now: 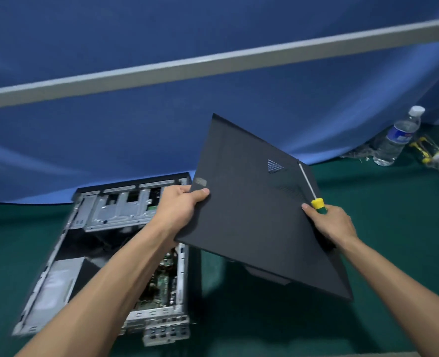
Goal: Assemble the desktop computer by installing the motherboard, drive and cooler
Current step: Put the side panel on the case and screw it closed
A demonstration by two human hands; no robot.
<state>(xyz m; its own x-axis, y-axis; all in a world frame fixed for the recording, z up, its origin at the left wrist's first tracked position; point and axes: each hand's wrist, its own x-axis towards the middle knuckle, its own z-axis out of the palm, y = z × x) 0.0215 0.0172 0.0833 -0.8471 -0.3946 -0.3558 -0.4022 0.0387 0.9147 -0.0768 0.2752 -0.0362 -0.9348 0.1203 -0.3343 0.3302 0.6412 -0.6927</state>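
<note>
Both hands hold the big black side panel (259, 212) up in the air, tilted, to the right of the open computer case (105, 253). The case lies flat on the green desk (393, 228), and a green board shows inside it.

To do this well, I think the panel should be carried level and kept away from the bottles (398, 137).

The left hand (181, 204) has a tight grip on the panel's left edge, thumb on top. The right hand (329, 222) clamps the right edge and also holds a yellow and green screwdriver (313, 194) against it.
</note>
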